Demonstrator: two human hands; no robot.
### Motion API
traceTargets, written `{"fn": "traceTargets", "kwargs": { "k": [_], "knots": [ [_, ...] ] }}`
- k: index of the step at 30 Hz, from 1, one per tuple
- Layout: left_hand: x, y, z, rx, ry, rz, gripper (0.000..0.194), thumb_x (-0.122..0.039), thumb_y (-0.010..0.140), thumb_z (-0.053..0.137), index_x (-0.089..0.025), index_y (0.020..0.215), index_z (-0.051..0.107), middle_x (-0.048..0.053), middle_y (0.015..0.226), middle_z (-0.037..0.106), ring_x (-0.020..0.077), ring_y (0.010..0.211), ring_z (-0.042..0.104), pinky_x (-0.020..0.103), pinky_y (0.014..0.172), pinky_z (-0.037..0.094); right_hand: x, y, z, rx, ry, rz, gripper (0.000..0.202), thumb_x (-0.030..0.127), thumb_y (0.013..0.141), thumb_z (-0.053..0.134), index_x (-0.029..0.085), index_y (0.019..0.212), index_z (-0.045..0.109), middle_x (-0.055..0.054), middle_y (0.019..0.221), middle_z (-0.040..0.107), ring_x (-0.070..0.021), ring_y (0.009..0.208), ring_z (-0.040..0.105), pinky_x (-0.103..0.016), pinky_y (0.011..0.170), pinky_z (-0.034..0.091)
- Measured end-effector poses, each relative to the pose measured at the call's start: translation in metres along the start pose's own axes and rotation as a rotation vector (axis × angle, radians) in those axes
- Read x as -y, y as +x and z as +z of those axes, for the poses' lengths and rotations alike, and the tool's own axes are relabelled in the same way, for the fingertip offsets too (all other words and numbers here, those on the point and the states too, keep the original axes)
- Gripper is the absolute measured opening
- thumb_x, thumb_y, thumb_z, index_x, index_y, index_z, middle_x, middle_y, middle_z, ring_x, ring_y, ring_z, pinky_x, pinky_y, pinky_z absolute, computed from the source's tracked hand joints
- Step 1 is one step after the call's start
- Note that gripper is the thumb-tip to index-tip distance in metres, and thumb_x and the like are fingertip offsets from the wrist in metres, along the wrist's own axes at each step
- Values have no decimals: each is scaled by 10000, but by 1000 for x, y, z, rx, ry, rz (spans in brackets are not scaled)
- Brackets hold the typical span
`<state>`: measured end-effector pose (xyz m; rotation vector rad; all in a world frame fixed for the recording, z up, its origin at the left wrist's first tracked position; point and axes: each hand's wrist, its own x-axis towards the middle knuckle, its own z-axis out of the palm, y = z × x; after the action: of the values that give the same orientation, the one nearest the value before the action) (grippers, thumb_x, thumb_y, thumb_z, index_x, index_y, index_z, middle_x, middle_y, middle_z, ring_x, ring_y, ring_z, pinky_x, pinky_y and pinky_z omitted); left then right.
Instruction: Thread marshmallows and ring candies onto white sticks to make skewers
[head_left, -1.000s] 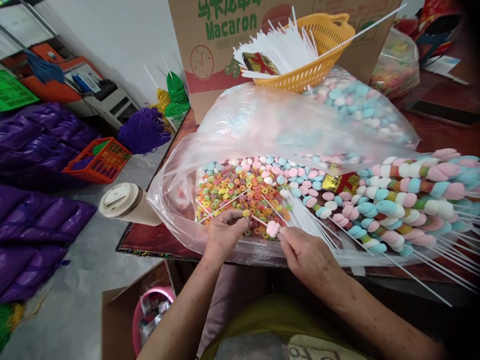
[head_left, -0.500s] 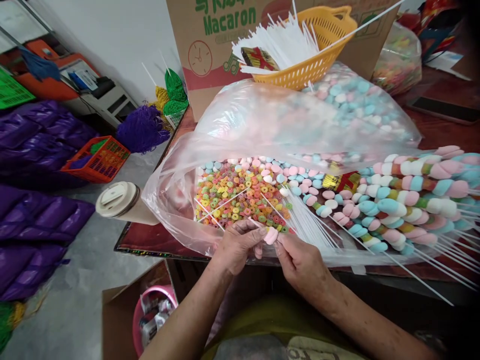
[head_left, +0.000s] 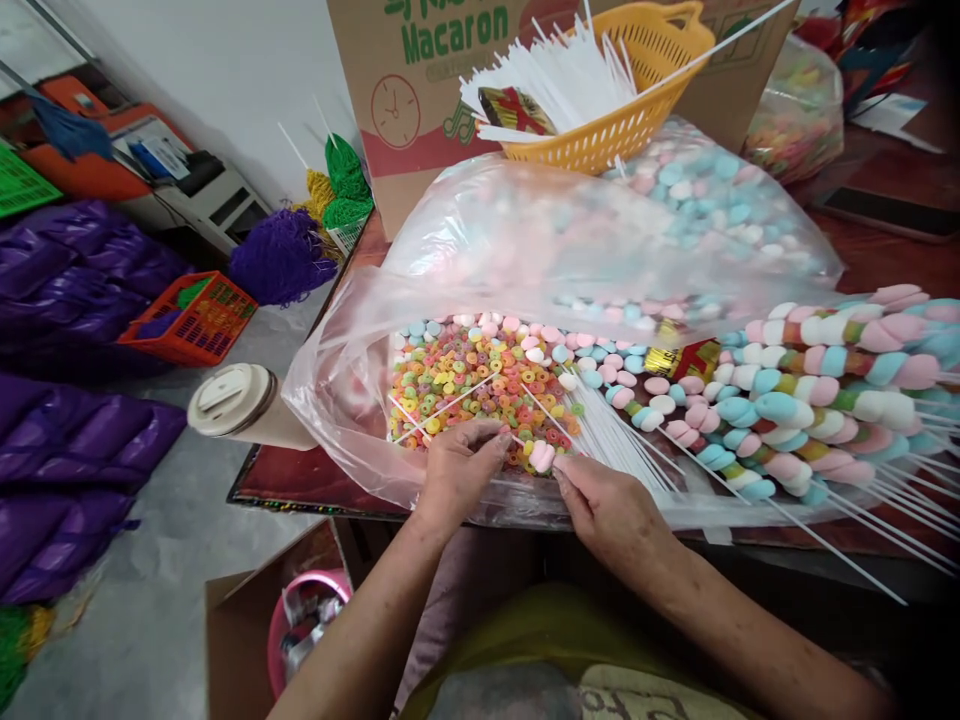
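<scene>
Pink marshmallows (head_left: pixel 541 457) sit on a thin white stick between my two hands. My right hand (head_left: pixel 611 505) pinches the stick just right of them, fingertips close to the candy. On the other side my left hand (head_left: pixel 461 470) is closed, thumb against forefinger, near the stick's left end; what lies between those fingertips is too small to make out. Beneath and beyond the hands are colourful ring candies (head_left: pixel 450 375) on an open plastic bag (head_left: pixel 352 440). Loose white sticks (head_left: pixel 611 430) lie to the right, beside finished-looking marshmallow skewers (head_left: pixel 817 410).
A yellow basket (head_left: pixel 600 145) of white sticks stands at the back before a cardboard box (head_left: pixel 397 170). A lidded cup (head_left: pixel 244 400) is by the table's left edge. A phone (head_left: pixel 889 212) lies at the back right. Below is a pink bin (head_left: pixel 277 640).
My left hand has moved slightly left and up, away from the pink marshmallows, which now show more clearly. My right hand has stayed almost in place. The view has shifted a little.
</scene>
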<state>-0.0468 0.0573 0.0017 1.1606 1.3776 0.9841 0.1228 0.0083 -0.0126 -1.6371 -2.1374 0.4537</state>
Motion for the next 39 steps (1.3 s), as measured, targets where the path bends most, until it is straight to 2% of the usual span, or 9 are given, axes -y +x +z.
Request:
{"fn": "traceTargets", "kwargs": {
  "k": [9, 14, 17, 22, 26, 29, 33, 36, 39],
  "knots": [
    [-14, -3, 0, 106, -565, -262, 264, -309, 600, 753, -137, 772, 652, 5, 631, 637, 105, 499, 575, 238, 504, 476, 13, 0, -6, -203, 12, -156, 206, 126, 837, 357, 164, 713, 517, -42, 651, 541, -147, 617, 506, -252, 572, 336],
    [-12, -12, 26, 220, -622, -324, 272, -311, 598, 756, -132, 784, 669, 20, 680, 632, 102, 568, 559, 221, 519, 449, 14, 4, -4, -300, 189, -127, 207, 133, 833, 364, 172, 671, 486, -24, 622, 529, -124, 574, 482, -236, 563, 364],
    [-21, -4, 46, 305, -269, -169, 299, -394, 681, 674, -136, 833, 670, 39, 745, 625, 126, 629, 556, 245, 567, 447, -4, 6, -8, -325, 309, 16, 222, 200, 840, 381, 184, 644, 486, 9, 561, 498, -113, 525, 452, -227, 521, 358],
    [-37, 51, 79, 244, 601, 455, 142, -240, 734, 604, -170, 844, 660, 77, 910, 626, 216, 901, 551, 317, 798, 425, -44, 23, -37, -431, 292, 315, 200, 323, 797, 470, 175, 696, 559, -6, 636, 566, -130, 606, 493, -237, 576, 378],
    [-35, 72, 81, 272, 892, 518, 139, -77, 688, 548, -164, 698, 657, 92, 830, 641, 226, 869, 567, 327, 794, 424, -57, 66, -47, -168, -100, 366, 217, 265, 808, 432, 161, 749, 614, -60, 760, 634, -157, 712, 543, -247, 613, 358],
    [-33, 59, 53, 129, 610, 392, 114, -187, 724, 569, -173, 776, 670, 50, 768, 644, 189, 754, 587, 306, 728, 447, -61, 94, -39, -38, -196, 353, 231, 222, 805, 427, 159, 842, 645, -97, 820, 655, -183, 750, 572, -260, 605, 342],
    [-31, 29, 11, 91, -144, -59, 198, -291, 628, 708, -154, 760, 653, -2, 647, 624, 127, 596, 583, 269, 609, 479, -63, 97, -32, 20, -202, 337, 262, 176, 798, 414, 145, 942, 631, -123, 841, 655, -209, 776, 586, -274, 618, 342],
    [-26, 17, 6, 76, -513, -226, 279, -219, 524, 786, -144, 747, 637, -4, 699, 654, 117, 631, 618, 269, 653, 510, -64, 89, -33, 48, -203, 316, 256, 176, 800, 402, 130, 919, 624, -136, 877, 646, -219, 809, 582, -283, 657, 350],
    [-22, 15, 13, 65, -618, -243, 315, -200, 512, 797, -137, 771, 630, 4, 719, 669, 112, 592, 622, 253, 604, 516, -64, 90, -36, 71, -193, 303, 246, 151, 768, 418, 139, 885, 634, -140, 904, 631, -215, 801, 575, -284, 652, 349]
  ]
}}
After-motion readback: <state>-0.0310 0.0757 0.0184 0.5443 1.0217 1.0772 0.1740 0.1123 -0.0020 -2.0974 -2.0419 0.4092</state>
